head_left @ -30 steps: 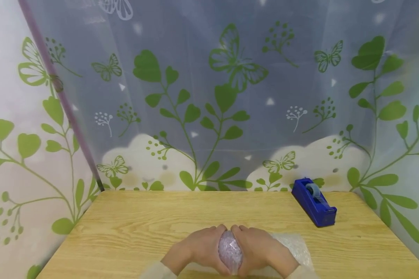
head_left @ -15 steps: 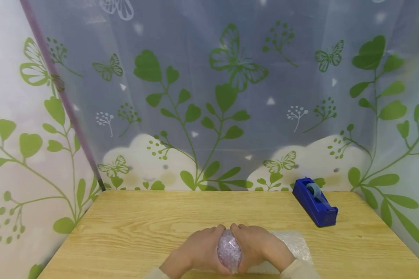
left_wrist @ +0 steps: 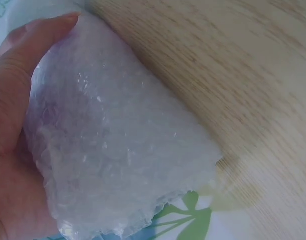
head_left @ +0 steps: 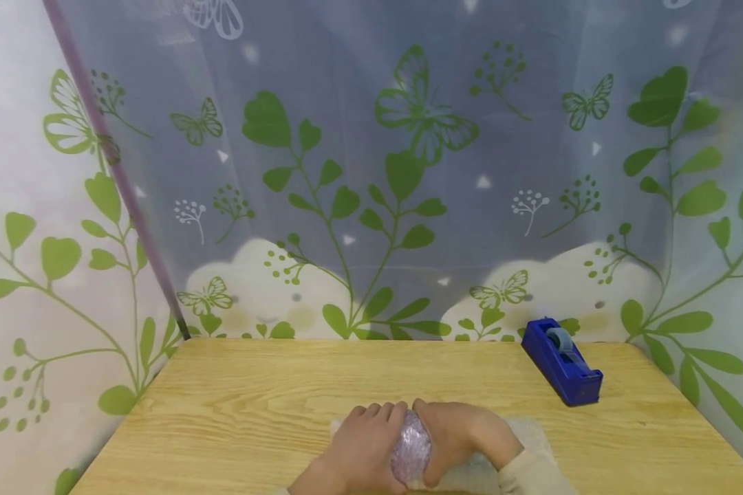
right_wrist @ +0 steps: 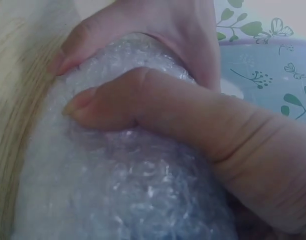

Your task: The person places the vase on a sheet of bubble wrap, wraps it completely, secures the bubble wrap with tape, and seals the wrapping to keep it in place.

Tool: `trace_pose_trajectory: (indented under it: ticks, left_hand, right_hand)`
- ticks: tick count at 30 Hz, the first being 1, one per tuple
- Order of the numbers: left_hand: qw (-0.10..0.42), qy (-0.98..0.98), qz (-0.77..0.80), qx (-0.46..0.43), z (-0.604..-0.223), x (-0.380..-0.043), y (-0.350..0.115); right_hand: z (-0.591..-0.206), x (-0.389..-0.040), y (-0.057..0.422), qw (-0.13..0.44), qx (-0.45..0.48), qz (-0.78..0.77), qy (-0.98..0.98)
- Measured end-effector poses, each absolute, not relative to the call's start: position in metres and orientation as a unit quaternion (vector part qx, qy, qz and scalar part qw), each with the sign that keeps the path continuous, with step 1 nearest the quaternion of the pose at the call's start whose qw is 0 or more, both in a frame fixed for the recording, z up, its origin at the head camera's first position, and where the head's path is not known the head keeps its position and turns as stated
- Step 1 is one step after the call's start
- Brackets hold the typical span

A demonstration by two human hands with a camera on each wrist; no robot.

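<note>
Between both hands is a bundle in clear bubble wrap (head_left: 412,450), with something purplish showing faintly through its layers. My left hand (head_left: 364,445) grips its left side, the fingers over the top. On the other side my right hand (head_left: 461,432) holds it, and in the right wrist view the right thumb (right_wrist: 138,102) presses across the wrap. The left wrist view shows the left thumb (left_wrist: 38,42) along the bundle, whose loose wrap end (left_wrist: 143,200) sticks out past the hand. What lies inside the wrap is hidden.
A blue tape dispenser (head_left: 562,364) with a roll of clear tape stands at the table's back right. More bubble wrap (head_left: 535,440) lies flat beneath and beside the right forearm. Behind the wooden table (head_left: 254,385) hangs a leaf-and-butterfly patterned curtain (head_left: 359,137).
My left hand has shifted its hold, with more fingers now laid over the bundle's top. The bundle has turned slightly between the hands. A strip of wrap now shows left of the left hand.
</note>
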State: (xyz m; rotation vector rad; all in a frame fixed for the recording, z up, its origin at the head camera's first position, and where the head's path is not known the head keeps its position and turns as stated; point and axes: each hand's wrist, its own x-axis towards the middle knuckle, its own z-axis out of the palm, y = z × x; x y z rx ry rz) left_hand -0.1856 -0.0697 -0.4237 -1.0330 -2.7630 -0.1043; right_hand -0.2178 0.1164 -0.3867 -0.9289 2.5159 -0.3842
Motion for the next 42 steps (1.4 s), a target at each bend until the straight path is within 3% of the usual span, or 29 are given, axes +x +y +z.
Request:
trace_pose_trajectory:
  ticks: [11,17,27,34,42]
  left_hand:
    - [0.137,-0.932,-0.004,-0.335,-0.43,-0.184,-0.065]
    - [0.17,-0.927,0.001,-0.334,-0.435,-0.182,-0.063]
    - [0.171,-0.932,0.001,-0.32,-0.434,-0.187,-0.06]
    - [0.163,-0.933,0.008,-0.32,-0.431,-0.19,-0.059]
    - [0.182,-0.927,0.014,-0.327,-0.432,-0.191,-0.057]
  right_hand:
    - [-0.383,-0.23,0.116,0.3,-0.323,-0.17,0.881]
    - [-0.382,-0.233,0.115,0.319,-0.305,-0.173,0.881]
    - [-0.382,-0.239,0.117,0.32,-0.311,-0.184,0.876]
    - [-0.387,-0.246,0.122,0.334,-0.373,-0.256,0.827]
    - [-0.397,-0.244,0.131,0.261,-0.435,-0.29,0.812]
